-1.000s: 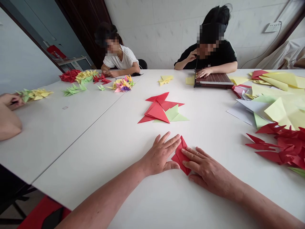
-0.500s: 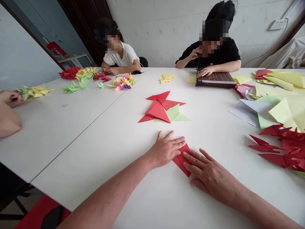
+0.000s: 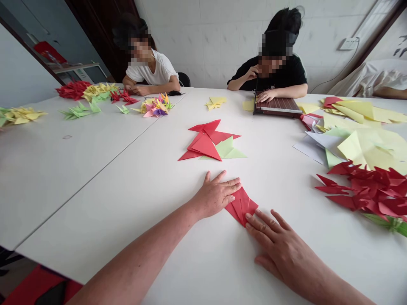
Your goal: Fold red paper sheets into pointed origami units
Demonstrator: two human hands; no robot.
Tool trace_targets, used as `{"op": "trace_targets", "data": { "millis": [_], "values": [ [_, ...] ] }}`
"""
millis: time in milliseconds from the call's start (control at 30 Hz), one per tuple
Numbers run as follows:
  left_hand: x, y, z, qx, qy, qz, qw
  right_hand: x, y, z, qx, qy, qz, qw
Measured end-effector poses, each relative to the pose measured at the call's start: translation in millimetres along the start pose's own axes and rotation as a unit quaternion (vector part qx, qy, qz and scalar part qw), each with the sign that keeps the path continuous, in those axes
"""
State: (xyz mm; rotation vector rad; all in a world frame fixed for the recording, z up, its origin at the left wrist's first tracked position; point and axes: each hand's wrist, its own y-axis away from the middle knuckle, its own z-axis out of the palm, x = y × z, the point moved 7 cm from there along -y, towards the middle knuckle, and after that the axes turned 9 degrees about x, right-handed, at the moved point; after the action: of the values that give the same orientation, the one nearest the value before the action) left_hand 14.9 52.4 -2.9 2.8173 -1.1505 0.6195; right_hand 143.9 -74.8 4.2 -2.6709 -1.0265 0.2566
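Observation:
A partly folded sheet of red origami paper lies flat on the white table in front of me, with creases and a flap on its upper face. My left hand rests on its upper left side, palm down with the fingers spread. At the lower right edge, the fingertips of my right hand touch the paper; that hand is also stretched out, thumb apart. Just beyond, several folded red pieces overlap a light green folded piece.
Folded red paper pieces are heaped at right, near loose yellow sheets. A co-worker in black holds a paper cutter across the table; another in white sits at far left near a multicoloured paper pile. A seam crosses the table.
My right hand has slid down toward the paper's lower right edge, uncovering more of it, and a flap there now stands out to the right. The view has turned slightly right.

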Motion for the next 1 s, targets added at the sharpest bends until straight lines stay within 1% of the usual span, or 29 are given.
{"op": "trace_targets", "data": {
  "millis": [100, 167, 267, 400, 500, 600, 667, 700, 833, 900, 1000],
  "values": [
    [0, 0, 0, -0.002, -0.002, 0.003, 1.0, -3, -8, -8, 0.043, -0.003, 0.027, 0.999],
    [1, 0, 0, -0.001, -0.009, 0.007, 1.0, -9, -14, -8, 0.062, 0.006, 0.018, 0.998],
    [1, 0, 1, 0.004, -0.02, 0.006, 1.0, -19, -18, 1, 0.035, 0.006, -0.014, 0.999],
    [0, 2, 2, 0.016, -0.025, 0.004, 1.0, -23, -6, 9, -0.017, 0.021, -0.001, 1.0],
    [-1, 5, 0, 0.04, -0.027, -0.009, 0.999, -22, 7, 6, -0.02, 0.021, 0.009, 1.0],
    [-3, 9, -4, 0.07, -0.029, -0.045, 0.996, -20, 15, 1, -0.019, 0.0, 0.015, 1.0],
    [-4, 12, -6, 0.091, -0.031, -0.073, 0.993, -17, 18, -3, -0.003, -0.02, 0.023, 1.0],
    [-5, 13, -7, 0.101, -0.031, -0.084, 0.991, -16, 18, -6, 0.018, -0.03, 0.034, 0.999],
    [-2, 14, -11, 0.151, -0.03, -0.102, 0.983, -5, 13, -22, 0.137, -0.04, 0.109, 0.984],
    [1, 14, -12, 0.168, -0.033, -0.101, 0.98, -1, 3, -20, 0.142, -0.024, 0.126, 0.982],
    [4, 16, -15, 0.183, -0.062, -0.099, 0.976, 8, -14, -5, 0.091, 0.001, 0.128, 0.988]
  ]
}}
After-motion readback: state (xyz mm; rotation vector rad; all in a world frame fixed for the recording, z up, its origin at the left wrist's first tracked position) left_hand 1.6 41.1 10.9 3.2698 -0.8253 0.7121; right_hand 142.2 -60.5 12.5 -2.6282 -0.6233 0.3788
